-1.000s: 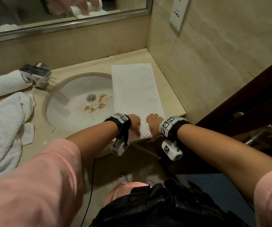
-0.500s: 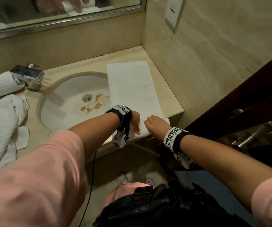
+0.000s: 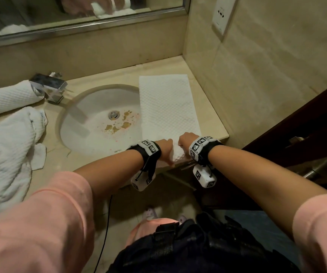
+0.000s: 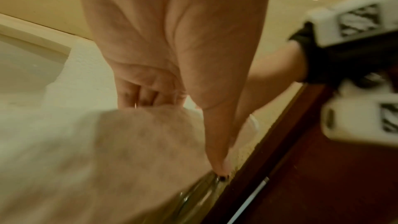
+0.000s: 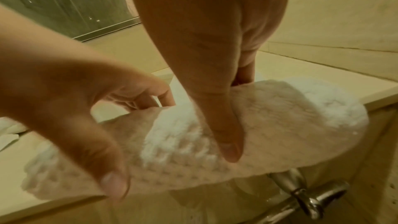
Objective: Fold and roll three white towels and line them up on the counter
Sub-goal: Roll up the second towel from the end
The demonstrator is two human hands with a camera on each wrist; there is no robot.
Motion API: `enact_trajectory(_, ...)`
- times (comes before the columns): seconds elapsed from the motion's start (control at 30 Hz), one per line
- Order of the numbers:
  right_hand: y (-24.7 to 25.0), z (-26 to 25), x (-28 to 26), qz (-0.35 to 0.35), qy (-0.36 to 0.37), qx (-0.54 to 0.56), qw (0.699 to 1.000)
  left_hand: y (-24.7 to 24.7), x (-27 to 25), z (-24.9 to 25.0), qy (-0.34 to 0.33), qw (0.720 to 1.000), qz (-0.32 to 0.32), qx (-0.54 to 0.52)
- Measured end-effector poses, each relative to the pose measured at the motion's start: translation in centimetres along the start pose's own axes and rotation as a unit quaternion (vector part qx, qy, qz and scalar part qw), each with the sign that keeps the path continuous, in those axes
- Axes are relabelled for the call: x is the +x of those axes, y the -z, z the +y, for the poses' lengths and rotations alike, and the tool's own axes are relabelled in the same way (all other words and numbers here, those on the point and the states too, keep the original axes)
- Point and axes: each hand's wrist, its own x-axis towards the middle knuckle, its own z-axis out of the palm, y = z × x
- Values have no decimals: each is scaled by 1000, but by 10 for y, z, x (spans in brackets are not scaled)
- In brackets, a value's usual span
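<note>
Three white waffle-weave towels are on the beige stone counter [image 3: 208, 107]: one long folded strip [image 3: 168, 107] right of the basin, one finished roll [image 3: 4, 100] at the far left, one crumpled heap [image 3: 6, 154] in front of it. There is one oval white sink basin [image 3: 83, 131], one chrome tap [image 3: 49, 87], one white wall socket [image 3: 222, 14]. Two bare hands, left hand [image 3: 165, 151] and right hand [image 3: 186, 139], one black wrist strap each.

Both forearms extended, left hand [image 3: 165, 152] and right hand [image 3: 186, 139] side by side, fingers curled
</note>
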Motion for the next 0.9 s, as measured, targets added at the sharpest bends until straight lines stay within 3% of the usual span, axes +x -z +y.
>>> enact_trajectory(0.23, 2, 7, 11, -57, 0, 8, 998, -25, -7, 8, 13, 994, 79, 71)
enact_trajectory(0.43, -3, 9, 26, -54, -13, -1, 998, -21, -6, 14, 10, 992, 83, 99)
enact_trajectory(0.53, -7, 11, 24, -61, -12, 12, 998, -10, -9, 18, 5, 994, 53, 99)
enact_trajectory(0.73, -29, 17, 25, 2, -12, 21, 1000, 11, -7, 13, 26, 998, 12, 54)
enact_trajectory(0.9, -39, 4, 2, 124, 6, -20, 992, 25, -3, 5, 64, 997, -34, 11)
